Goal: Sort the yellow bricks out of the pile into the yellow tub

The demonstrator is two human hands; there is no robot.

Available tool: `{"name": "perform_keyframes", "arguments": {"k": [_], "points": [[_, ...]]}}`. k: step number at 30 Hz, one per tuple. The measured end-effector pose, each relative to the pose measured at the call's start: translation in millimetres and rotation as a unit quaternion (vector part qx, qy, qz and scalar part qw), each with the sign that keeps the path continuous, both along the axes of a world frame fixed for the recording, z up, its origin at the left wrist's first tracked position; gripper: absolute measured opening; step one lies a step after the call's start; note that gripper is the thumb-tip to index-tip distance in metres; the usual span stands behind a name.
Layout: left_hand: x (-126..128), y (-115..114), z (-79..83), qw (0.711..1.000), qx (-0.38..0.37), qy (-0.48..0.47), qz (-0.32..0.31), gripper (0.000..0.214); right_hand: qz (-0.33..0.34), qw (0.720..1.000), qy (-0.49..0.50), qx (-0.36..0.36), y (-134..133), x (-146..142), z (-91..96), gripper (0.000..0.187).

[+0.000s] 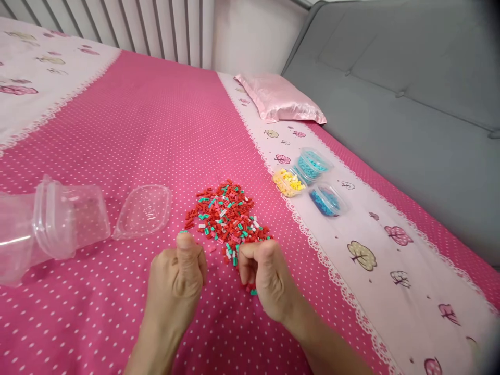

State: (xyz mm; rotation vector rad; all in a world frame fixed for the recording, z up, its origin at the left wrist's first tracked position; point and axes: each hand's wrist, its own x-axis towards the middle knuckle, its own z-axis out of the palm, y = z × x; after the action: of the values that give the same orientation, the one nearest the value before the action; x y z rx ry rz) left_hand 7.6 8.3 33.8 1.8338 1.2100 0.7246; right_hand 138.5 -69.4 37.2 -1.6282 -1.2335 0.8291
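Small building bricks, mostly red with some teal, white and pink, lie in a loose pile (228,211) on the pink dotted bedspread. My left hand (177,278) is closed at the pile's near left, thumb on top. A sliver of a teal brick (183,232) shows at its thumb tip, pinched there. At the near right edge of the pile my right hand (269,278) is closed, thumb against the bent index finger. Whatever its fingertips hold is hidden. A few bricks (253,291) lie just beneath it.
To the right stand clear tubs: one with yellow bricks (289,182), one with light teal bricks (311,164), one with blue bricks (327,201). At left lie stacked empty clear tubs (84,213) and a clear lid (144,211). A pink pillow (279,96) rests beside the grey headboard (390,67).
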Motion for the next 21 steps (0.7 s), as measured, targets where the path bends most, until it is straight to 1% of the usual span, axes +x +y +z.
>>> {"name": "perform_keyframes", "arguments": {"k": [2, 5, 8, 14, 16, 18, 19, 21], "points": [[3.3, -4.2, 1.1, 0.999, 0.01, 0.036, 0.008, 0.078, -0.011, 1.0, -0.007, -0.005, 0.4, 2.7, 3.8, 0.078], [7.6, -12.2, 2.7, 0.998, 0.026, 0.062, 0.006, 0.077, -0.023, 0.999, -0.022, -0.012, -0.4, 5.4, 7.2, 0.078], [10.3, -17.1, 3.7, 0.997, 0.027, 0.076, -0.01, 0.076, -0.028, 0.999, -0.028, -0.015, -2.7, 6.1, 7.0, 0.078], [11.2, -17.0, 2.5, 0.996, 0.018, 0.083, -0.013, 0.074, -0.024, 0.999, -0.023, -0.004, -5.1, 6.2, 5.8, 0.077], [10.2, -16.8, 2.1, 0.997, 0.014, 0.074, -0.007, 0.074, -0.021, 1.0, -0.012, 0.009, -7.1, 7.6, 7.3, 0.076], [9.1, -16.5, 2.1, 0.999, 0.008, 0.047, 0.003, 0.077, -0.039, 0.999, -0.016, 0.026, -12.7, 10.8, 8.2, 0.071], [8.5, -16.0, 2.2, 1.0, 0.003, 0.022, 0.014, 0.078, -0.06, 0.997, -0.028, 0.029, -17.7, 12.8, 7.0, 0.065], [7.8, -14.3, 2.3, 0.996, -0.001, -0.061, 0.058, 0.078, -0.125, 0.989, -0.074, 0.021, -32.9, 16.3, -1.2, 0.046]]}}
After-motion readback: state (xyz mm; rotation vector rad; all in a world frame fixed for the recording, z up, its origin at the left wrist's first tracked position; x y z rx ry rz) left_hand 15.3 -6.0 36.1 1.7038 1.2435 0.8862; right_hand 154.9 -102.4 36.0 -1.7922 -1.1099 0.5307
